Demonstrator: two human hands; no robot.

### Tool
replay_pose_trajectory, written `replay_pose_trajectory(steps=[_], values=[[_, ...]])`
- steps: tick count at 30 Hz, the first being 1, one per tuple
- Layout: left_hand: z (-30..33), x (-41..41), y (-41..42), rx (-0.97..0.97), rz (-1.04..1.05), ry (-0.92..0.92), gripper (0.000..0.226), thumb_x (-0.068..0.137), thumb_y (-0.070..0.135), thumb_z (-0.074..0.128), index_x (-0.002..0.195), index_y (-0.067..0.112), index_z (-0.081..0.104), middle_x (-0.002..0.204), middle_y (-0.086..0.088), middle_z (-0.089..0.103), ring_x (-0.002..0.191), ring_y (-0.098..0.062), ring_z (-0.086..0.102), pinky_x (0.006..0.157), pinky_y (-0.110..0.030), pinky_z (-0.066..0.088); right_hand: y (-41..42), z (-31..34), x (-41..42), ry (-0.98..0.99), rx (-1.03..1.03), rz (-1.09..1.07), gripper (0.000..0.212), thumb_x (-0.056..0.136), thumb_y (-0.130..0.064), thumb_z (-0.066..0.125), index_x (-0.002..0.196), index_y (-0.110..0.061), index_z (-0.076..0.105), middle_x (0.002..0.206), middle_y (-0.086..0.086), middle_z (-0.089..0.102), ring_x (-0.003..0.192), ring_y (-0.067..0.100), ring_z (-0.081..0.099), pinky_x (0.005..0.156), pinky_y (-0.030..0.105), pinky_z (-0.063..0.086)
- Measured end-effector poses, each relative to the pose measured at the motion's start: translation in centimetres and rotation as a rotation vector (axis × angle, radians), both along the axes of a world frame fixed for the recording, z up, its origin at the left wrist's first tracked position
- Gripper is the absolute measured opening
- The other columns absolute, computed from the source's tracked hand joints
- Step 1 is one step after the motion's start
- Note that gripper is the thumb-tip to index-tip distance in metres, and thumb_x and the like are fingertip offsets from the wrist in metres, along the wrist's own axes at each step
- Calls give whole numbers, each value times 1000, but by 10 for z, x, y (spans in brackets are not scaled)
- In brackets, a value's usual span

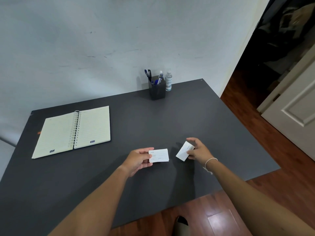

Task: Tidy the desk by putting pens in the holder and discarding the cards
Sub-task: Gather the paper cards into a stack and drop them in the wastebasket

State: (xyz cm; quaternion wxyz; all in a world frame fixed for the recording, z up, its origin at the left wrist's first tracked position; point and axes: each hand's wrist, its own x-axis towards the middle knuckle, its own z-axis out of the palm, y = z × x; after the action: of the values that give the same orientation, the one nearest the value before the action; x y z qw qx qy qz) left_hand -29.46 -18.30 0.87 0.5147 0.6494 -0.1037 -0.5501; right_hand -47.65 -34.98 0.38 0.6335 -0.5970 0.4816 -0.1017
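My left hand (139, 160) grips a small stack of white lined cards (159, 155) by its left edge, just above the dark desk (153, 120). To its right, my right hand (198, 149) pinches another white card (183, 151), tilted on end. A black square pen holder (157, 90) stands at the desk's far edge by the wall, with several blue and black pens (154, 77) standing in it. No loose pens show on the desk.
An open spiral notebook (73, 131) lies at the left of the desk. A clear hand sanitizer bottle (168, 80) stands right of the holder. Wooden floor and a white door (298, 113) are on the right. A foot (182, 223) shows below the desk's near edge.
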Motion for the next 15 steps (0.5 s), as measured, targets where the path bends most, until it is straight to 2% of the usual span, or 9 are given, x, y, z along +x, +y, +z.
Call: replay_pose_trajectory(steps=[2,4,6,8,11,13,15], values=[[1,2,1,-8,-2,-1,30,90,-3,52,114,12,62,97,-6,67,82,-17,64,69,-23,59,0,3,3,-19,46,-31,40,82,13,49,106,-19,46,81,7,57,73,15,59,51,18,55],[2,3,1,-15,0,-2,30,90,-3,52,114,13,62,98,-6,67,82,-17,64,69,-23,59,1,4,7,-35,57,-50,33,82,13,50,91,-18,47,83,9,57,72,16,59,46,18,54],[4,5,2,-18,5,-6,30,90,-3,52,114,13,62,98,-7,67,82,-17,63,69,-23,59,2,8,10,-26,29,-45,29,83,12,52,86,-17,50,87,9,56,71,15,58,45,18,51],[5,7,2,-22,9,-9,30,90,-3,52,114,12,62,97,-7,67,82,-17,63,69,-23,59,2,11,12,-27,-4,-15,25,83,9,54,94,-13,57,92,9,58,74,16,57,54,21,48],[7,9,4,-28,12,-16,30,90,-3,52,115,11,61,93,-5,67,79,-16,63,69,-22,59,3,19,17,-69,-25,57,31,85,3,57,108,-14,65,97,3,61,85,15,56,70,20,45],[9,10,5,-31,13,-17,31,90,-4,52,116,10,61,92,-5,66,78,-15,62,69,-22,58,4,26,23,-76,-42,114,31,85,-1,58,112,-16,65,92,0,61,83,11,56,73,17,44],[10,11,6,-34,9,-12,31,90,-4,52,116,10,61,93,-6,66,78,-15,62,69,-22,58,7,33,31,-62,-64,180,25,85,-3,60,106,-15,66,81,-2,60,75,9,55,66,12,44]])
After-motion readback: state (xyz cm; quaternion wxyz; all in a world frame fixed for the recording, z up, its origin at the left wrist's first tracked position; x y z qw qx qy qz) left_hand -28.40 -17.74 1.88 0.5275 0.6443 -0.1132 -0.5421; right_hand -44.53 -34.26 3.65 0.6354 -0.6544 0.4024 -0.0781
